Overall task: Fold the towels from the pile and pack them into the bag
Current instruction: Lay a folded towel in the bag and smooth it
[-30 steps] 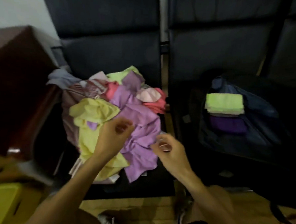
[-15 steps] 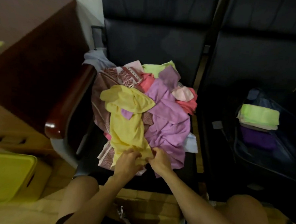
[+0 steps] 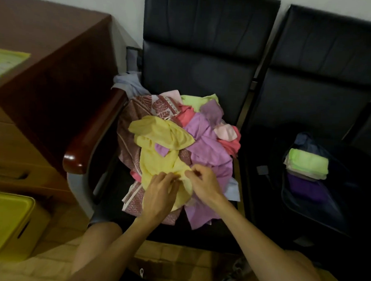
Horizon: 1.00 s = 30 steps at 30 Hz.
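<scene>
A pile of towels (image 3: 204, 141) in yellow, lilac, pink, green and a red-brown pattern lies on the left black chair seat. A yellow towel (image 3: 160, 147) lies on top at the front. My left hand (image 3: 159, 196) and my right hand (image 3: 201, 183) meet at its near end, and both pinch the yellow cloth between fingers and thumb. On the right chair stands an open dark bag (image 3: 319, 201). It holds a folded green towel (image 3: 307, 161) stacked over a purple one (image 3: 304, 187).
A brown wooden desk (image 3: 44, 68) stands at the left, its glossy armrest-like edge (image 3: 90, 139) beside the pile. A yellow plastic box (image 3: 6, 223) sits on the floor at lower left. My bare knees show at the bottom, above a tan floor.
Both hands came down from the middle of the pile to the yellow towel's near end and took hold of it. The view swung left, so the bag now sits far right.
</scene>
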{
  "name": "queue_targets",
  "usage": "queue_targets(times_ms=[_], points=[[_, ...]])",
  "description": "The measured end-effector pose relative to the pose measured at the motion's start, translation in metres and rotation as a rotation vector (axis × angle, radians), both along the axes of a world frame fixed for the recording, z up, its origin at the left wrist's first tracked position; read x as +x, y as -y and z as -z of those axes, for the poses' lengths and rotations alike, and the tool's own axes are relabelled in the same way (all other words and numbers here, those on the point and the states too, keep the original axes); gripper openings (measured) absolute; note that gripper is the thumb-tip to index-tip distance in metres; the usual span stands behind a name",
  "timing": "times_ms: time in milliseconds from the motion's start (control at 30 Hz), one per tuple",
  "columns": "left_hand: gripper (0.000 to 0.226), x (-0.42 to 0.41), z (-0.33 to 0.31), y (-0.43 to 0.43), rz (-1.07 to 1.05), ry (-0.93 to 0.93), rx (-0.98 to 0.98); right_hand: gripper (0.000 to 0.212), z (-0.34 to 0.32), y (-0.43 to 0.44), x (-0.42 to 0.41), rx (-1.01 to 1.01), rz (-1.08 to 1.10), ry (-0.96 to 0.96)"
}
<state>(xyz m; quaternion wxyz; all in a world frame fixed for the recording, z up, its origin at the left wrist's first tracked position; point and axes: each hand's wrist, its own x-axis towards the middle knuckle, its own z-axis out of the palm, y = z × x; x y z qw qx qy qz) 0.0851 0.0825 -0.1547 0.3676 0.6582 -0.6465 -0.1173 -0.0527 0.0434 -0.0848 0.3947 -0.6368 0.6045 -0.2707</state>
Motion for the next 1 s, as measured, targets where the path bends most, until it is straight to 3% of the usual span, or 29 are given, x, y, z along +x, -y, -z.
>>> queue_targets(times_ms=[133,267,367,467,500,567,633,667,800,867,1000], points=[[0.007,-0.003,-0.070,0.010,0.000,-0.154,-0.182,0.034,-0.067,0.004,0.001,-0.159,0.084,0.109],[0.009,-0.006,-0.156,0.007,0.072,-0.348,-0.356,0.030,-0.142,0.014,0.006,-0.161,0.152,0.234],[0.041,-0.013,-0.206,-0.004,0.207,-0.392,-0.338,0.033,-0.203,0.017,0.013,-0.105,0.165,0.454],[0.085,-0.023,-0.247,-0.006,0.352,-0.289,-0.336,0.033,-0.278,0.003,0.020,-0.092,0.076,0.690],[0.087,-0.026,-0.259,-0.006,0.361,-0.286,-0.348,0.033,-0.302,-0.003,0.021,-0.097,0.037,0.734],[0.073,-0.030,-0.287,-0.011,0.292,-0.364,-0.348,0.032,-0.339,-0.012,0.023,-0.133,-0.017,0.777],[0.042,-0.033,-0.316,-0.018,0.209,-0.403,-0.322,0.030,-0.369,-0.022,0.023,-0.195,-0.050,0.786],[0.042,-0.035,-0.330,-0.021,0.219,-0.397,-0.334,0.028,-0.384,-0.029,0.022,-0.231,-0.072,0.802],[0.093,-0.048,-0.370,-0.037,0.377,-0.399,-0.377,0.019,-0.424,-0.059,0.014,-0.353,-0.189,0.873],[0.081,-0.056,-0.382,-0.039,0.300,-0.449,-0.411,0.015,-0.438,-0.070,0.007,-0.404,-0.232,0.884],[0.011,-0.059,-0.407,-0.044,0.240,-0.667,-0.467,0.011,-0.458,-0.083,-0.020,-0.497,-0.191,0.872]])
